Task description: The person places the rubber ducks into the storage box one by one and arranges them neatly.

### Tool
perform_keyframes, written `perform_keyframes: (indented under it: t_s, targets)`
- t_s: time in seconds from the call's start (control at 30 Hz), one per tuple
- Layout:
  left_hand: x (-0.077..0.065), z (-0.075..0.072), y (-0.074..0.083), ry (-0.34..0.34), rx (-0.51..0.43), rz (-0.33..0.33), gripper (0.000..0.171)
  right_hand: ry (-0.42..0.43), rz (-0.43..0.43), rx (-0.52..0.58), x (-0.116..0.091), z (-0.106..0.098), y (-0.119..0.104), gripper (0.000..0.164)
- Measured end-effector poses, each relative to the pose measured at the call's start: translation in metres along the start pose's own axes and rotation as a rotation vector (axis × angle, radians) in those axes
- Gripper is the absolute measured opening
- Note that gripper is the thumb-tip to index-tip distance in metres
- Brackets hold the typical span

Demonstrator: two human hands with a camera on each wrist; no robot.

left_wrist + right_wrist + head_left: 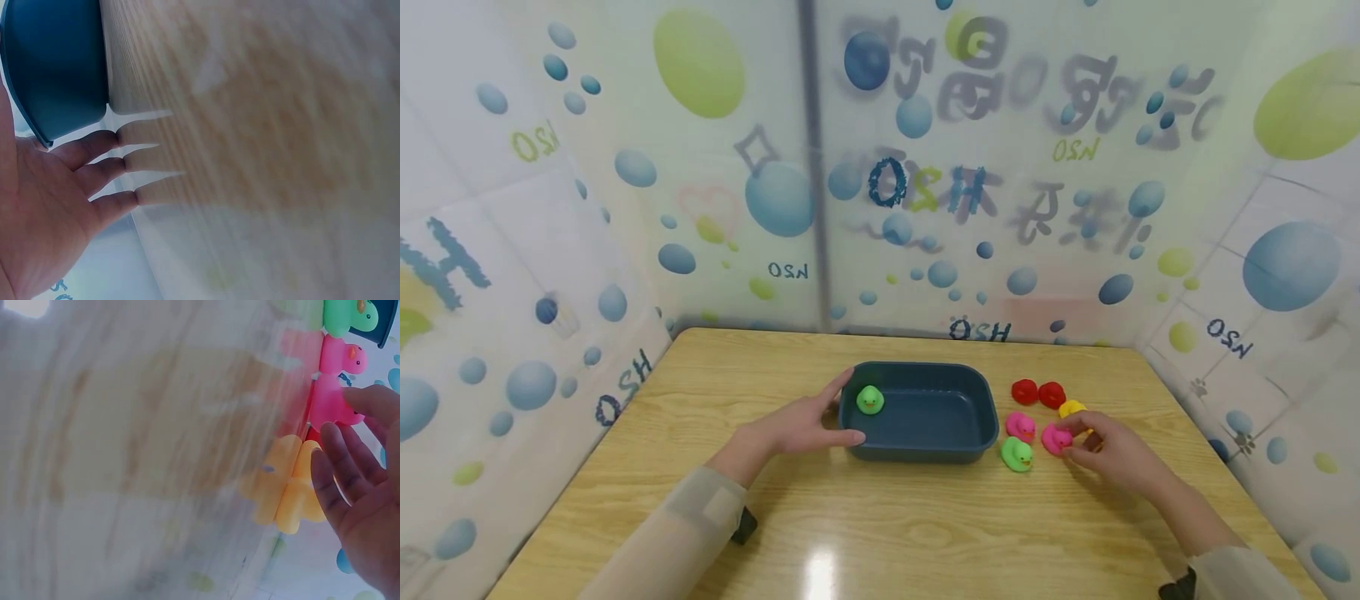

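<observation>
My left hand [797,427] rests against the left end of a dark blue plastic tub [917,456], thumb along the front rim and index finger at the back corner. Its other fingers extend straight and spread in the left wrist view. Inside the tub, at the left, sits a green rubber duck [870,400]. My right hand [1116,454] pinches a pink rubber duck [329,403] between thumb and fingers, down at the tabletop. Beside that duck are another pink duck [1019,426] and a green duck [1017,455]. Yellow duck material [300,500] shows behind my right fingers, partly hidden.
Two red ducks [1037,393] sit right of the tub, behind the pink ones. A glossy wood-grain table [917,533] bears everything. Translucent printed curtains [880,275] stand behind the table's far edge and on both sides.
</observation>
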State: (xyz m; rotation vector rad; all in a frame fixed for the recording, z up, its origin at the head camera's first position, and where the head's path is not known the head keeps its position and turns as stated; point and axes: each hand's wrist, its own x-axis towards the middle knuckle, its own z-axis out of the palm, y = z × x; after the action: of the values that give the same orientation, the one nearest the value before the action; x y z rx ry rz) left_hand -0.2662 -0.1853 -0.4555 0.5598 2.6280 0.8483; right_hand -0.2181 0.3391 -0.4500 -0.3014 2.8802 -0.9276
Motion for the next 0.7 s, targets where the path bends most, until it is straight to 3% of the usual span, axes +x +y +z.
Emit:
perform_keyframes:
  t_s: [0.23, 0.53, 0.7]
  targets:
    - [-0.002, -0.001, 0.001, -0.004, -0.011, -0.005, 0.115, 0.099, -0.028, -0.03, -0.003, 0.0, -0.008, 0.039]
    - [-0.001, 0.0, 0.0, -0.004, -0.015, 0.001, 0.114, 0.227, -0.159, 0.007, -0.002, 0.006, -0.027, 0.037]
    - [-0.001, -0.001, 0.0, -0.008, -0.016, 0.001, 0.114, 0.253, -0.248, 0.071, 0.004, 0.011, -0.046, 0.035]
